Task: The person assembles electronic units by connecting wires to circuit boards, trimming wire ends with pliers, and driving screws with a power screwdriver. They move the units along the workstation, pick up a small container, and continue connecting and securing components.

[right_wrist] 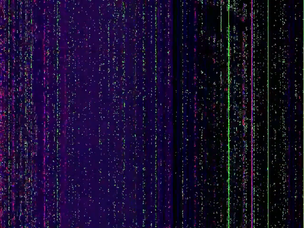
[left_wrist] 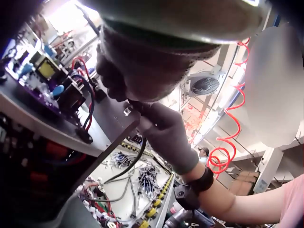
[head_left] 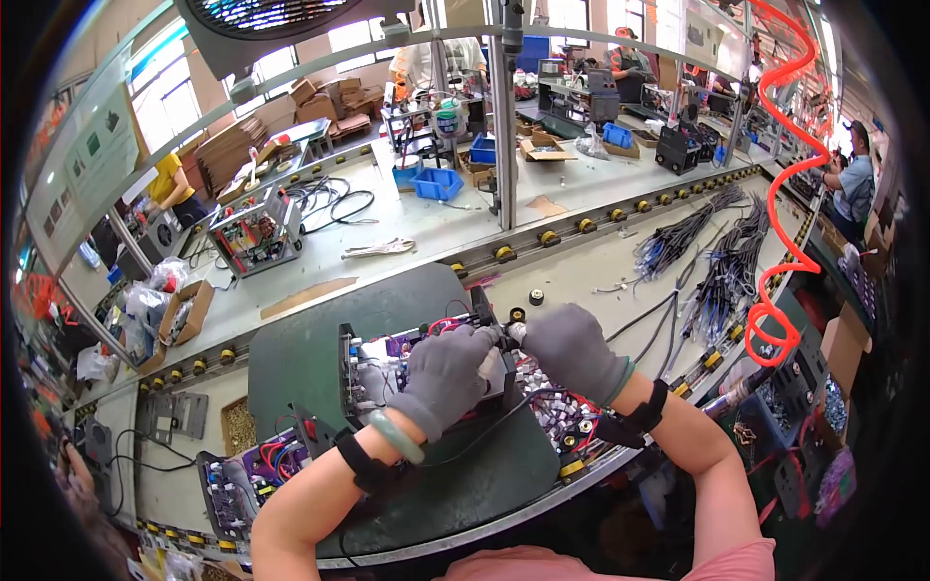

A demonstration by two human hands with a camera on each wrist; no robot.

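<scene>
A dark metal chassis [head_left: 344, 373] lies on the green mat, with circuit boards and coloured wires inside. My left hand [head_left: 441, 378], in a grey glove, reaches over it with curled fingers at the top of its right end panel [left_wrist: 111, 116]. My right hand [head_left: 578, 353], also gloved, meets it from outside that panel. Its fingers are bent at the panel's corner, where a black cable [left_wrist: 138, 154] hangs below them. I cannot tell what small part lies between the fingertips. The right wrist view is only coloured noise.
Loose connectors and wires [head_left: 562, 412] lie right of the chassis. Black ring pieces [head_left: 536, 296] stand behind the right hand. Cable bundles [head_left: 722, 281] lie farther right, near a hanging red coiled hose [head_left: 812, 165]. Another board assembly [head_left: 228, 494] sits front left. A roller rail [head_left: 586, 226] runs behind.
</scene>
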